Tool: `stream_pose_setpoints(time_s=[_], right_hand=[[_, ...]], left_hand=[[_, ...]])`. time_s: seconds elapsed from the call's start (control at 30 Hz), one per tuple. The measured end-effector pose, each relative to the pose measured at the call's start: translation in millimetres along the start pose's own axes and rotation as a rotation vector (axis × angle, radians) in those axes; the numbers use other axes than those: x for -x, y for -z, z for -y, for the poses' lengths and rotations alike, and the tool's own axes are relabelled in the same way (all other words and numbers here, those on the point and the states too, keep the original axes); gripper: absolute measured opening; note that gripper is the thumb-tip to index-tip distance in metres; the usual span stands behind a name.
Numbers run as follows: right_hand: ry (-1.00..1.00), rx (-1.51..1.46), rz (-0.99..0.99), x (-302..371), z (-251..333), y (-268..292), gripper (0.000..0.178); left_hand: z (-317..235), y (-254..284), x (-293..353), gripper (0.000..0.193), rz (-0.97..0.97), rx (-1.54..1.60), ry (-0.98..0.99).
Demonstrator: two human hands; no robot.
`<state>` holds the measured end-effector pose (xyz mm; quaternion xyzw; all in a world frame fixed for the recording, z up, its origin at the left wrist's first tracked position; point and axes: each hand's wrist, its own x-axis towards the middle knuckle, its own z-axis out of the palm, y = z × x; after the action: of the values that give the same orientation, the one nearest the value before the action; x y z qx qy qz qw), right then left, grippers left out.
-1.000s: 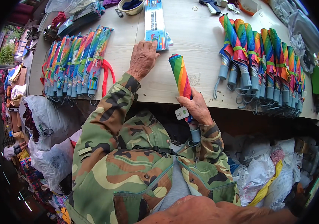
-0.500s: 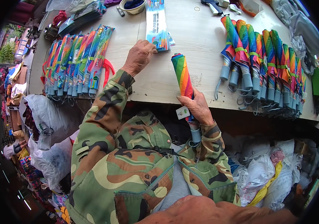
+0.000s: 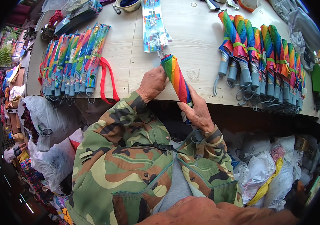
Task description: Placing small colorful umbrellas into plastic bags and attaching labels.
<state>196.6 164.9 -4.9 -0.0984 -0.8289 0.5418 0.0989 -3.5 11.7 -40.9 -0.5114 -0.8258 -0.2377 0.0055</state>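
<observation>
My right hand [image 3: 199, 112] is wrapped round the lower part of a folded rainbow umbrella [image 3: 176, 79], which tilts with its top toward the table's middle. Its grey handle hangs down by my right sleeve. Close beside the umbrella's top, my left hand [image 3: 153, 83] is closed with its fingertips pinched on a clear, printed plastic sleeve [image 3: 159, 53]. That sleeve reaches from the near end of a stack of flat printed sleeves [image 3: 152, 28] to the umbrella's tip. The fingertips of my left hand are partly hidden.
At left lies a row of sleeved rainbow umbrellas [image 3: 73, 62] beside a red strap [image 3: 108, 80]. Several unsleeved umbrellas [image 3: 268, 62] lie at right, handles toward the near table edge. A bowl [image 3: 128, 6] stands at the back. Stuffed white bags [image 3: 51, 116] crowd below the table.
My left hand has come nearer and to the right, drawing a sleeve off the stack. The umbrella's top has shifted left to meet it, still in my right hand.
</observation>
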Motion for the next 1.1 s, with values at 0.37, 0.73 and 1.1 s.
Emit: stream_pose_setpoints(time_s=[0.37, 0.73, 1.1], right_hand=[[-0.062, 0.322, -0.095, 25, -5, 9, 0.08], [0.327, 0.864, -0.011, 35, -1, 16, 0.067], [0.25, 1.068, -0.026, 43, -4, 11, 0.067]], left_hand=[[44, 36, -23, 0.017, 0.516, 0.943, 0.442], [44, 38, -25, 0.02, 0.517, 0.907, 0.396], [32, 34, -14, 0.025, 0.366, 0.722, 0.304]])
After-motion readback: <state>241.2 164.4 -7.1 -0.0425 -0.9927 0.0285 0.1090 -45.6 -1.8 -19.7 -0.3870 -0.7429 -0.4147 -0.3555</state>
